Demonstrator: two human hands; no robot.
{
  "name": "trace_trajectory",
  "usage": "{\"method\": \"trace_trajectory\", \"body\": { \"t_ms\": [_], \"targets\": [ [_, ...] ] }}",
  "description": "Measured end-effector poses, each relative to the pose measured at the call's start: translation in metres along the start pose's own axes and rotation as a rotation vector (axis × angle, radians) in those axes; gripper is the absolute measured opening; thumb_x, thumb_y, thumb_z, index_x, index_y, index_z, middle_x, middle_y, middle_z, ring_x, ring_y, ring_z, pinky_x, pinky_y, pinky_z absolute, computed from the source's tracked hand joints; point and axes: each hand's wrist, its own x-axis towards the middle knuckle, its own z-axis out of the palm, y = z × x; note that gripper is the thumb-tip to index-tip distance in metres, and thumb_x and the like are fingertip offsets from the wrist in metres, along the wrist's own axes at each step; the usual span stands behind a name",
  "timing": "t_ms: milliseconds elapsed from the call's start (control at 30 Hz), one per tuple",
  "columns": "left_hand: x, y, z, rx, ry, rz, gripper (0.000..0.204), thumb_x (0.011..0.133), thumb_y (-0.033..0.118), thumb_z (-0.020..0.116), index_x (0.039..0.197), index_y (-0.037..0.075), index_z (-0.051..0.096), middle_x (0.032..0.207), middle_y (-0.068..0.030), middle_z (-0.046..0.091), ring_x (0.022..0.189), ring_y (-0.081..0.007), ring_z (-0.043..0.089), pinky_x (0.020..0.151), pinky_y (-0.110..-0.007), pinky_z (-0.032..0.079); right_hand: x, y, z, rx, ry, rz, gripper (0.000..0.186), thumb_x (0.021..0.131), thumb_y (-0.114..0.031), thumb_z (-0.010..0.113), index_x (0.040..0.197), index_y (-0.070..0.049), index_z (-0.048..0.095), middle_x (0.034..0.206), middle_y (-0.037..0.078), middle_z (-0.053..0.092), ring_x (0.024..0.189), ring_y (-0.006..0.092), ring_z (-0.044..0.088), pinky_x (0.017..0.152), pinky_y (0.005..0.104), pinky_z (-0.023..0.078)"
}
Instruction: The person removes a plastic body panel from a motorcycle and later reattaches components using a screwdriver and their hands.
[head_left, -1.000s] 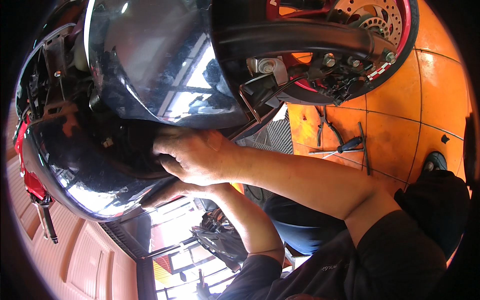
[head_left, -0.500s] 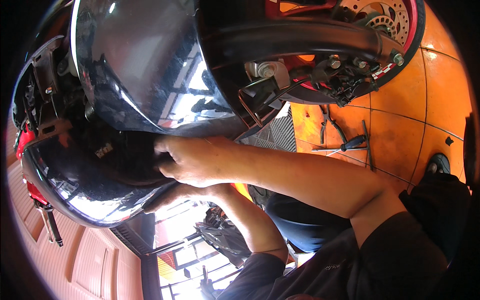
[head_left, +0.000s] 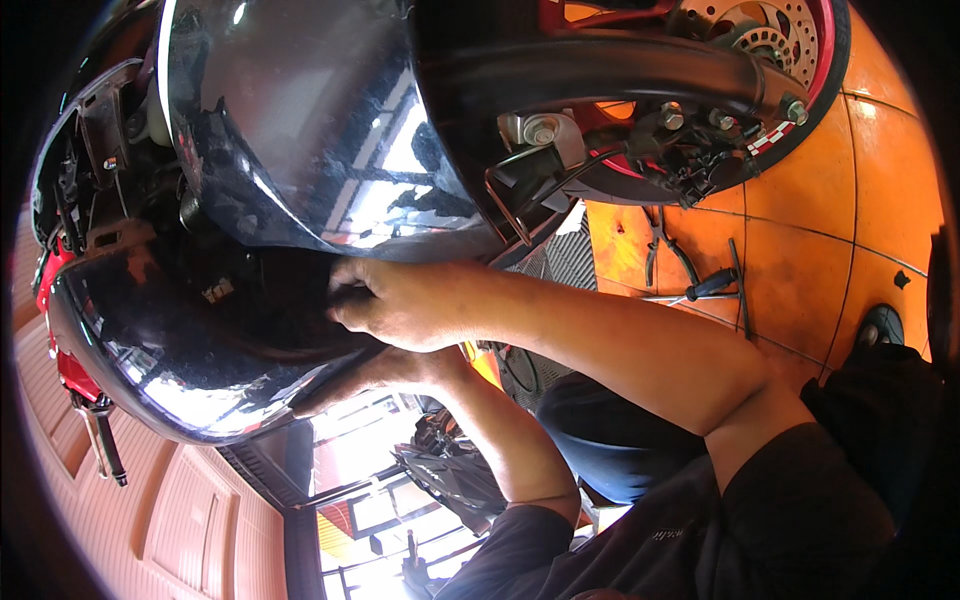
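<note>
A motor scooter's glossy dark body panel (head_left: pixel 200 385) curves across the left. My left hand (head_left: pixel 375 377) lies along its lower edge, thumb and fingers around the rim, the fingertips partly hidden. Just above, my right hand (head_left: pixel 395 305) has curled fingers at the same panel's inner edge, beside the dark gap under the larger front panel (head_left: pixel 300 110). Shadow hides what its fingertips press on. Within the gap, dark inner parts and a small pale label (head_left: pixel 217 290) show.
At the upper right are a black fork leg (head_left: pixel 600 75) and the wheel's brake disc (head_left: pixel 770 40). Pliers (head_left: pixel 668 250) and a dark-handled screwdriver (head_left: pixel 712 284) lie on the orange tiled floor (head_left: pixel 795 250). A ribbed mat (head_left: pixel 565 260) lies below the front panel. A handlebar grip (head_left: pixel 110 450) sticks out at left.
Both hands have shifted slightly right and up in the picture, and the dark panels also sit a little further right. Both hands keep their places on the panel's edge.
</note>
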Motion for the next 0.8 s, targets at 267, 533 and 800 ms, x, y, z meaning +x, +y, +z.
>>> {"method": "trace_trajectory", "body": {
  "t_ms": [267,533,800],
  "targets": [
    [0.0,0.0,-0.002,-0.013,-0.004,0.058,0.134,0.066,0.041,0.084,0.147,-0.002,-0.015,0.15,-0.0327,0.005,0.14,-0.0415,0.016,0.111,-0.048,0.024,0.01,0.004,0.001,-0.079,0.06,0.019,0.032,0.09,-0.033,0.053,0.107,-0.01,0.067,0.095,0.015,0.068,0.091,0.0325,0.066,0.078,0.043,0.051],
    [0.006,-0.019,-0.013,0.277,0.032,0.103,0.115,0.08,0.034,0.073,0.148,0.002,-0.014,0.137,-0.0345,0.03,0.123,-0.0411,0.043,0.096,-0.05,0.042,-0.008,0.008,0.003,0.045,0.069,0.076,0.035,0.093,-0.038,0.049,0.112,-0.013,0.065,0.108,0.016,0.066,0.099,0.033,0.064,0.086,0.0417,0.05],
    [0.001,-0.002,-0.022,0.245,-0.12,-0.202,0.116,0.081,0.05,0.065,0.146,0.005,-0.02,0.147,-0.0397,0.008,0.137,-0.0494,0.022,0.107,-0.057,0.033,-0.012,0.018,0.004,0.188,0.002,-0.03,0.034,0.092,-0.033,0.053,0.114,-0.01,0.064,0.112,0.012,0.064,0.104,0.0297,0.061,0.092,0.0371,0.047]
  ]
}}
